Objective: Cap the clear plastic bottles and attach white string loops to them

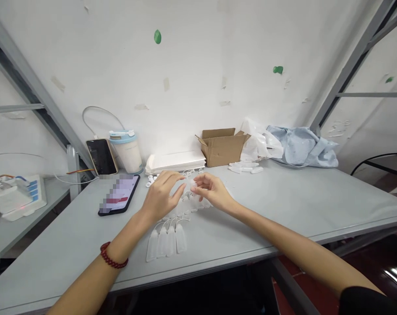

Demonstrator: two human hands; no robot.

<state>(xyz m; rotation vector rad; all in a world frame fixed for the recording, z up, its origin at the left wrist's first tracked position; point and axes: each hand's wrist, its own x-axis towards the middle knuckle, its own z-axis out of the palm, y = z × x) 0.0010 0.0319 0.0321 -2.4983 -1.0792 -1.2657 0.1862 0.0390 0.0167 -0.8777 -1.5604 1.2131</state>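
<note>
My right hand [214, 190] pinches a small translucent plastic bottle [190, 183] between thumb and fingers, above the middle of the table. Just left of it is my left hand [161, 196], thumb and fingers apart around the bottle's near side; whether they touch it I cannot tell. Beneath both hands lie several more clear bottles [179, 209], partly hidden. Closer to the front edge, a row of several flat translucent bottles [166, 241] lies side by side, each with a thin curved tube at its top. Small white caps [149, 181] sit behind my left hand.
Along the wall stand a phone [102, 156], a lidded cup [126, 151], a white stack [175, 161], an open cardboard box [223, 148], a white plastic bag [259, 142] and blue cloth [303, 146]. Loose bottles [246, 167] lie before the box. Another phone [120, 194] lies left.
</note>
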